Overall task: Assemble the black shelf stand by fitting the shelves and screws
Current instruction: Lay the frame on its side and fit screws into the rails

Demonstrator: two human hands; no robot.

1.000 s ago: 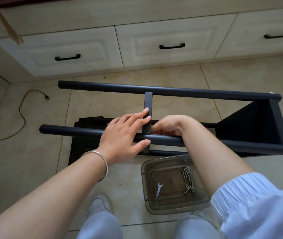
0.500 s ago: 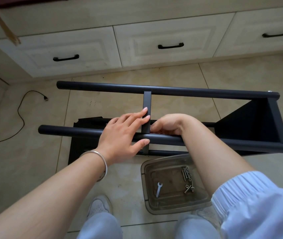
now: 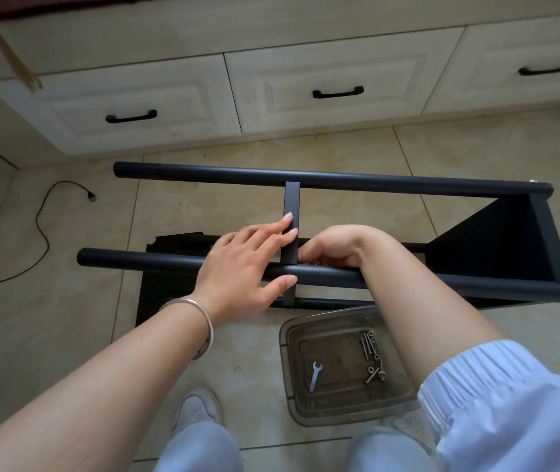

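The black shelf stand lies on its side on the tiled floor, with a far pole [image 3: 391, 182] and a near pole [image 3: 135, 262]. One shelf [image 3: 496, 247] is fixed at the right end. A second shelf, seen edge-on as a thin strip [image 3: 292, 202], spans the two poles in the middle. My left hand [image 3: 241, 267] rests over the near pole, its straight fingers touching that strip and its thumb under the pole. My right hand [image 3: 333, 247] is curled behind the near pole, just right of the strip. Its fingertips are hidden at the joint.
A clear plastic box [image 3: 283, 338] by my knees holds a small wrench [image 3: 315, 376] and several screws [image 3: 372, 359]. Another black panel [image 3: 169, 243] lies flat under the frame. A black cable [image 3: 43, 229] trails at left. Cream drawers [image 3: 336, 56] stand behind.
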